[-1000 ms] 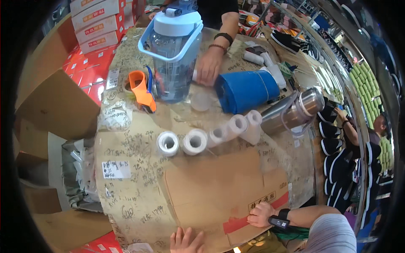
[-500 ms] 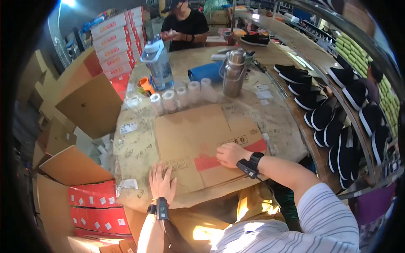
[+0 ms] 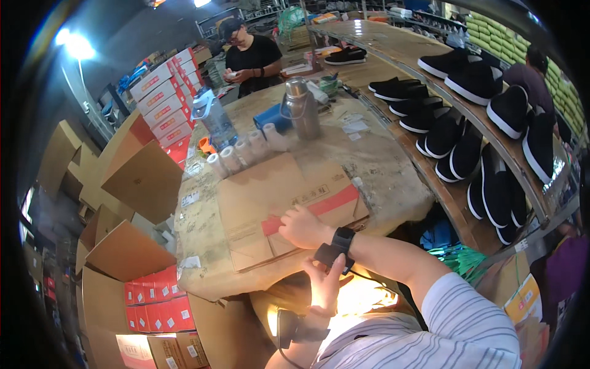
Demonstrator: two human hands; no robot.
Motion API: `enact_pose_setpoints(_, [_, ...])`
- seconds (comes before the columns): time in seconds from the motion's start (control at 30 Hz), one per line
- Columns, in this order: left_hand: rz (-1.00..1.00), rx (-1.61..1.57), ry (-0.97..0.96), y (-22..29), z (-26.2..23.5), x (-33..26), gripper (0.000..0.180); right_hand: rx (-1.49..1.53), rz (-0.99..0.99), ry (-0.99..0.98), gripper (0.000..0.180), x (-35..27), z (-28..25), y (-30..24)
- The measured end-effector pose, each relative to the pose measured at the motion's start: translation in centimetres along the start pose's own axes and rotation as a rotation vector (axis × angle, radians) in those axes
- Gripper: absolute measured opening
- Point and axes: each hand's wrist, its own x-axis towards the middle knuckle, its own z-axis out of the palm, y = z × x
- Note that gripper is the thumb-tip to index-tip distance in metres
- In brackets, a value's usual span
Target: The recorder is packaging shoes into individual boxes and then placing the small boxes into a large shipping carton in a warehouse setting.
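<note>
A flattened cardboard carton (image 3: 264,187) with a red band lies on the table in front of me. My right hand (image 3: 304,226) rests on the carton by the red band, its fingers curled in with nothing visible in them. A black boxy device (image 3: 332,257) is strapped to my right wrist. Just below it, past the carton's near edge, my left hand (image 3: 322,280) has thumb and fingers closed about the device's lower side. A similar device (image 3: 287,326) is on my left wrist, partly turned away.
Clear plastic rolls (image 3: 243,154), a blue water jug (image 3: 215,120) and a steel flask (image 3: 301,107) stand beyond the carton. Racks of black shoes (image 3: 455,141) line the right. Open cartons with red boxes (image 3: 160,301) are at lower left. A person (image 3: 252,58) stands across the table.
My left hand has left the table beside the carton and come right to my right wrist. My right hand has stayed on the carton, while the view has tilted and shifted.
</note>
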Motion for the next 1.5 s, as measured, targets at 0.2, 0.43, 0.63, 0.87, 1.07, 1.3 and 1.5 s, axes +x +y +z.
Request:
enact_pose_setpoints(0.2, [0.166,-0.041,0.013,-4.3,1.5,2.5,0.050,0.421,0.326,0.115,0.012,-1.5,-0.5,3.1])
enact_pose_setpoints(0.43, [0.101,-0.024,-0.219,-3.5,4.0,5.6,0.041,1.061,0.800,0.253,0.021,-2.8,0.3,7.7])
enact_pose_setpoints(0.63, [0.054,0.046,-0.236,-2.9,6.0,7.4,0.041,1.362,1.085,0.623,0.023,-3.6,3.3,10.7])
enact_pose_setpoints(0.87, [-0.156,0.128,-0.291,-2.1,5.6,9.0,0.031,0.951,1.037,0.534,0.019,-5.0,1.6,11.2])
enact_pose_setpoints(1.07, [-0.358,0.021,-0.443,-1.7,4.4,9.0,0.023,0.578,0.647,0.298,0.012,-5.6,-0.1,9.9])
enact_pose_setpoints(1.3, [-0.220,-0.071,-0.418,-0.4,3.4,6.4,0.024,0.489,0.533,0.313,0.011,-1.3,-0.6,9.1])
enact_pose_setpoints(1.5, [-0.031,0.070,-0.384,-0.8,1.7,6.3,0.029,0.377,0.479,0.465,0.014,-1.0,-0.5,9.7])
